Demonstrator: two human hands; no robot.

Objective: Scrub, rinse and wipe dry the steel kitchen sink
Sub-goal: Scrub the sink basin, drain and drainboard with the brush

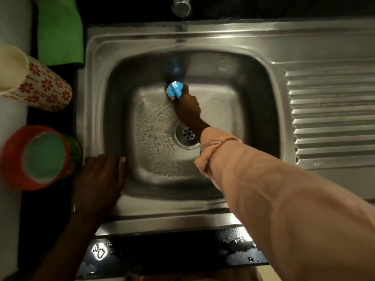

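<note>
The steel sink [253, 63] sits in the middle of the dark surface [174, 252], with its ribbed draining board [332, 118] on the right. The right hand [187, 108] reaches far into the bowl. Its fingers are curled round a blue scrubber [175, 90] and press it down where the floor of the bowl meets the far wall. I think it is held low like this so the scrubbing part, hidden under the blue top, can rub the steel.

The left hand [101, 179] rests on the near left rim of the sink. Its fingers lie flat and hold nothing. It looks like it is there to steady the person while they lean in.

Soapy foam [152, 138] covers the left part of the bowl floor, just beside the drain [187, 134]. So the scrubbing seems to be under way, and rinsing and drying are not yet done.

The tap [181, 6] is at the far edge, above the bowl, and a little water hangs from it.

A green cloth [59, 31] lies far left, perhaps kept ready for wiping dry. A flowered cup [38, 84] and an orange cup [34, 157] stand on the left, out of the way of the wet work.
</note>
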